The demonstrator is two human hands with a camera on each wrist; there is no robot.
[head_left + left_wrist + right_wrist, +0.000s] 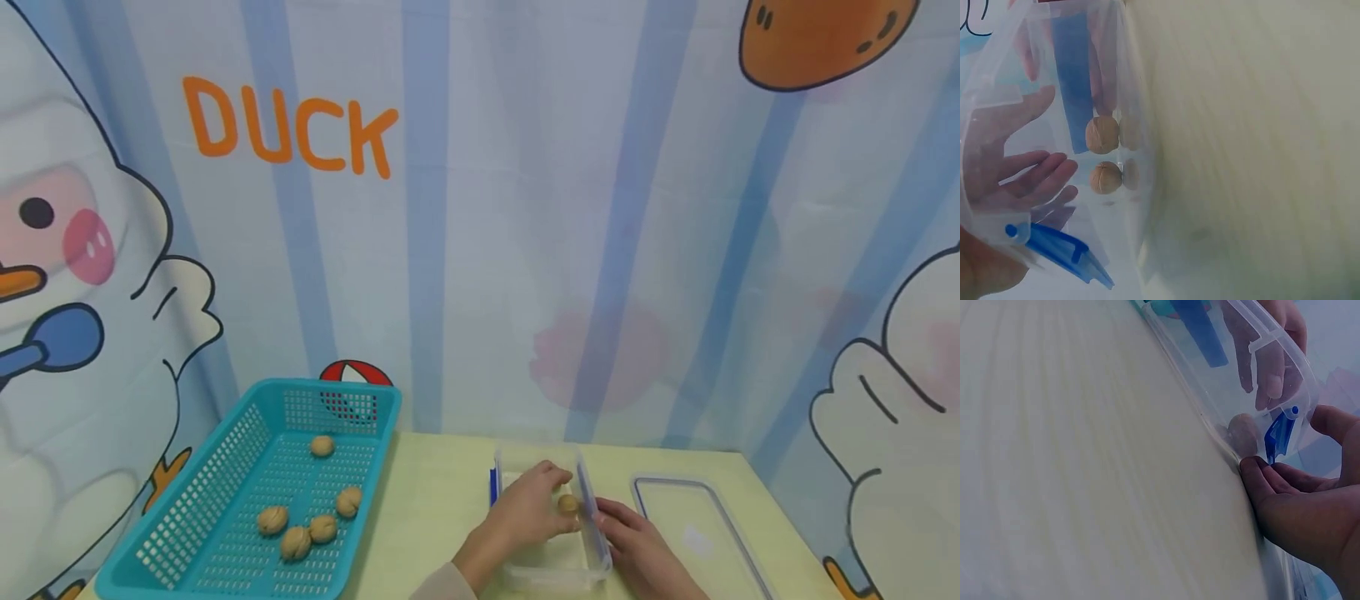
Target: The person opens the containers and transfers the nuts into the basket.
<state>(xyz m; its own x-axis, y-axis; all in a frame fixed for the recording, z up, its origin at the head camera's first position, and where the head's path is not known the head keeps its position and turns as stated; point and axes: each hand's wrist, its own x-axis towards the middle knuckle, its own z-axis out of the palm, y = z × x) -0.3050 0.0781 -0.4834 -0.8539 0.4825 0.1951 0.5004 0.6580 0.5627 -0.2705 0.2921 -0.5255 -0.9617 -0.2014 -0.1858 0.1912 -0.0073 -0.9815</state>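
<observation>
In the head view my left hand (534,504) reaches down into a clear plastic container (551,575) with blue clips. Its fingers are spread and rather straight, as the left wrist view shows through the clear wall. Two walnuts lie low in the container there, one walnut (1102,135) beside the other walnut (1106,178), just beyond the fingertips. My right hand (637,546) holds the container's right side. In the right wrist view its thumb (1332,422) is at the rim and its fingers (1257,478) press low on the wall, near a blue clip (1280,432).
A turquoise basket (375,467) with several walnuts (296,543) stands on the left of the pale yellow table (427,492). A clear lid (693,500) with a grey seal lies right of the container. A printed curtain (510,208) hangs behind the table.
</observation>
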